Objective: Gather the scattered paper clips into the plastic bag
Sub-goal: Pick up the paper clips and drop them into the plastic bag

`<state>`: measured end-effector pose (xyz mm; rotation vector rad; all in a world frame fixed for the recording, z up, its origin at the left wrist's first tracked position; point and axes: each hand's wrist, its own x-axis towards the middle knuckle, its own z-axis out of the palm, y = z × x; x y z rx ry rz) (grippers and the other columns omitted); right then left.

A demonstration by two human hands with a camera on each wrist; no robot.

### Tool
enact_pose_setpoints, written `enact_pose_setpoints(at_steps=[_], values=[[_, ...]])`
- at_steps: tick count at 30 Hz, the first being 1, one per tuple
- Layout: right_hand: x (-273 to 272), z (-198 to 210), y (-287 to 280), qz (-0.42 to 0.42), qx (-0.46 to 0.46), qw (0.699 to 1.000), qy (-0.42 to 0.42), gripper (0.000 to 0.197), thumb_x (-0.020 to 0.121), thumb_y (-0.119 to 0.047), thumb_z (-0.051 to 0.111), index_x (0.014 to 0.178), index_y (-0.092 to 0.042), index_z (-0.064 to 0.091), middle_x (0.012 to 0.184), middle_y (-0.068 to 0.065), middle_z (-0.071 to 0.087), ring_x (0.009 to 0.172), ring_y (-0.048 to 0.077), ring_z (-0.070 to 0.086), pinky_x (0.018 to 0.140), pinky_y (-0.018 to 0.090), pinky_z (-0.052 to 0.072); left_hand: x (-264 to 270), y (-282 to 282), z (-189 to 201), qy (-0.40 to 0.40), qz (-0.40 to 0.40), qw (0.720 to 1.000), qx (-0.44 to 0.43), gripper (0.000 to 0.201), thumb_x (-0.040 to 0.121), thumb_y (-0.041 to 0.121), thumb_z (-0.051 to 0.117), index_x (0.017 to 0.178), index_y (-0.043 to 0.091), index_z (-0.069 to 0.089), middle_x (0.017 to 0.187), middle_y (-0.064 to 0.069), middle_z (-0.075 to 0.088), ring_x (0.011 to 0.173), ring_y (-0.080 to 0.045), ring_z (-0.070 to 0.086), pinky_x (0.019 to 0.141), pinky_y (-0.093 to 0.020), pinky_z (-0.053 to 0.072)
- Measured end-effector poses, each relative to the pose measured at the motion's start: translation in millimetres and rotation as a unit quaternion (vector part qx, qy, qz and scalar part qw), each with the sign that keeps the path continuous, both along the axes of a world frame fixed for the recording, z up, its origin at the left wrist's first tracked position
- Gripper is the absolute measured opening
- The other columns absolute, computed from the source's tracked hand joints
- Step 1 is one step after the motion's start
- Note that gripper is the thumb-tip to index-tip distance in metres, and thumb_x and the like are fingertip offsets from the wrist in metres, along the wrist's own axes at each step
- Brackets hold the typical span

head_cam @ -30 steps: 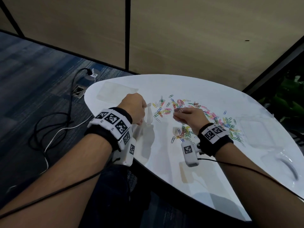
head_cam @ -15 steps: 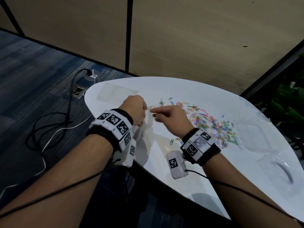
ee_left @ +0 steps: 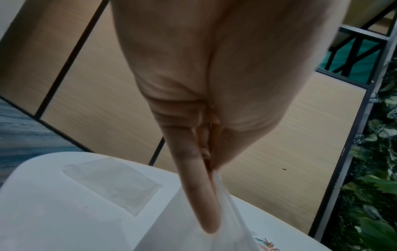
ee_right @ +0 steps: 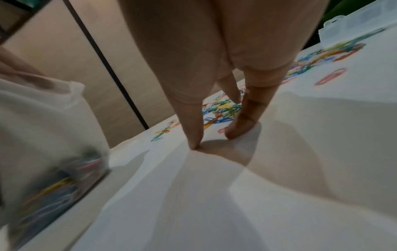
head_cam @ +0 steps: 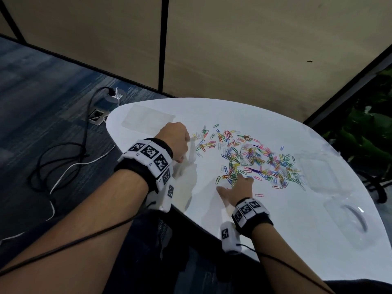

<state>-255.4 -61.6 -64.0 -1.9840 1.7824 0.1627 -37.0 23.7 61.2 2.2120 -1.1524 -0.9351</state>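
Observation:
Several coloured paper clips (head_cam: pixel 254 160) lie scattered over the middle of the white table (head_cam: pixel 286 240). My left hand (head_cam: pixel 180 143) pinches the rim of a thin clear plastic bag (head_cam: pixel 192 154) that hangs down to the table left of the pile. The left wrist view shows the left hand (ee_left: pixel 211 169) with thumb and finger closed on the plastic bag (ee_left: pixel 227 208). My right hand (head_cam: pixel 230 183) lies spread at the pile's near edge, holding nothing. In the right wrist view its fingertips (ee_right: pixel 194 144) touch the table beside the paper clips (ee_right: pixel 223 110). The plastic bag (ee_right: pixel 53 169) at left shows clips inside.
A second, flat plastic bag (head_cam: pixel 146 119) lies at the table's far left. Clear plastic boxes (head_cam: pixel 318 172) stand at the right side, one with a handle (head_cam: pixel 352 215). Cables (head_cam: pixel 63 162) trail on the floor to the left. Plants (head_cam: pixel 364 134) stand beyond the right edge.
My right hand has left the bag's mouth, moved right and nearer, and now lies spread on the table at the pile's edge. The left hand still holds the bag.

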Motion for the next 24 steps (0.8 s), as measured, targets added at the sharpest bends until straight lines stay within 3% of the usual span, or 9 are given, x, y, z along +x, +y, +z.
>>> enact_pose_setpoints(at_steps=[6, 8, 10, 13, 15, 18, 20, 22, 24], values=[[23.0, 0.8, -35.9, -0.067, -0.021, 0.996, -0.054, 0.079, 0.085, -0.034, 0.071, 0.147, -0.007, 0.031, 0.149, 0.020, 0.020, 0.122, 0.039, 0.052, 0.097, 0.037, 0.045, 5.0, 0.2, -0.5, 0.003, 0.011, 1.000, -0.001, 0.044, 0.084, -0.012, 0.060, 0.125, 0.004, 0.065, 0.107, -0.021, 0.069, 0.092, -0.035, 0.073, 0.084, -0.043, 0.061], [25.1, -2.6, -44.6, -0.057, -0.025, 0.997, -0.039, 0.070, 0.089, -0.033, 0.067, 0.147, -0.012, 0.035, 0.151, 0.020, 0.018, 0.121, 0.040, 0.053, 0.099, 0.038, 0.045, 5.8, -0.7, -0.8, 0.002, 0.006, 1.000, -0.002, 0.046, 0.084, -0.012, 0.062, 0.128, 0.003, 0.063, 0.108, -0.022, 0.070, 0.096, -0.036, 0.072, 0.086, -0.043, 0.060], [26.5, -5.7, -49.8, -0.022, -0.052, 0.998, -0.015, 0.051, 0.092, -0.026, 0.062, 0.140, -0.016, 0.048, 0.149, 0.020, 0.026, 0.108, 0.034, 0.059, 0.093, 0.033, 0.047, 5.5, -1.6, -0.9, -0.001, 0.001, 1.000, -0.001, 0.047, 0.084, -0.011, 0.063, 0.129, 0.003, 0.063, 0.108, -0.021, 0.070, 0.098, -0.035, 0.071, 0.088, -0.042, 0.060], [26.7, -5.7, -55.8, 0.042, -0.113, 0.993, -0.007, 0.024, 0.092, -0.010, 0.055, 0.110, -0.012, 0.071, 0.123, 0.019, 0.058, 0.071, 0.023, 0.055, 0.075, 0.025, 0.046, 4.4, -2.4, -0.6, -0.005, -0.005, 1.000, 0.001, 0.043, 0.085, -0.009, 0.063, 0.126, 0.003, 0.064, 0.109, -0.021, 0.070, 0.098, -0.036, 0.071, 0.088, -0.043, 0.060], [20.8, -2.5, -61.1, 0.074, -0.123, 0.990, -0.004, 0.021, 0.091, -0.007, 0.057, 0.098, -0.009, 0.077, 0.099, 0.016, 0.071, 0.074, 0.026, 0.064, 0.073, 0.027, 0.053, 3.7, -1.2, 0.6, -0.014, -0.012, 1.000, 0.001, 0.036, 0.084, -0.010, 0.061, 0.118, 0.002, 0.068, 0.108, -0.022, 0.070, 0.095, -0.036, 0.072, 0.088, -0.043, 0.060], [7.2, 4.1, -68.3, 0.098, -0.112, 0.989, -0.020, 0.016, 0.090, -0.013, 0.064, 0.094, -0.009, 0.079, 0.088, 0.010, 0.076, 0.075, 0.021, 0.065, 0.071, 0.023, 0.049, 2.9, 0.1, 2.1, -0.034, -0.022, 0.999, 0.001, 0.025, 0.081, -0.011, 0.059, 0.100, -0.001, 0.070, 0.104, -0.023, 0.072, 0.090, -0.036, 0.073, 0.086, -0.044, 0.060], [-8.8, 8.0, -76.0, 0.067, -0.090, 0.992, -0.057, 0.013, 0.085, -0.021, 0.071, 0.090, -0.012, 0.080, 0.086, 0.006, 0.076, 0.073, 0.016, 0.062, 0.075, 0.020, 0.045, 1.6, -0.9, 2.3, -0.034, -0.027, 0.999, 0.006, 0.031, 0.080, -0.012, 0.058, 0.106, 0.001, 0.070, 0.105, -0.022, 0.072, 0.091, -0.036, 0.073, 0.086, -0.044, 0.060], [-27.9, 8.6, -89.3, -0.017, -0.001, 0.992, -0.125, 0.017, 0.072, -0.033, 0.081, 0.083, -0.020, 0.081, 0.084, 0.002, 0.077, 0.081, 0.018, 0.070, 0.086, 0.028, 0.054, -1.2, -2.5, 2.9, -0.032, -0.034, 0.999, 0.010, 0.039, 0.081, -0.011, 0.059, 0.116, 0.003, 0.069, 0.107, -0.020, 0.072, 0.092, -0.035, 0.073, 0.086, -0.043, 0.060], [-43.2, 15.4, -98.7, -0.128, 0.093, 0.955, -0.249, 0.021, 0.064, -0.026, 0.086, 0.081, -0.015, 0.080, 0.082, 0.004, 0.078, 0.083, 0.022, 0.073, 0.091, 0.037, 0.057, -5.1, -4.9, 3.0, -0.030, -0.043, 0.999, 0.011, 0.042, 0.083, -0.010, 0.059, 0.123, 0.004, 0.067, 0.106, -0.019, 0.072, 0.093, -0.035, 0.073, 0.086, -0.042, 0.060]])
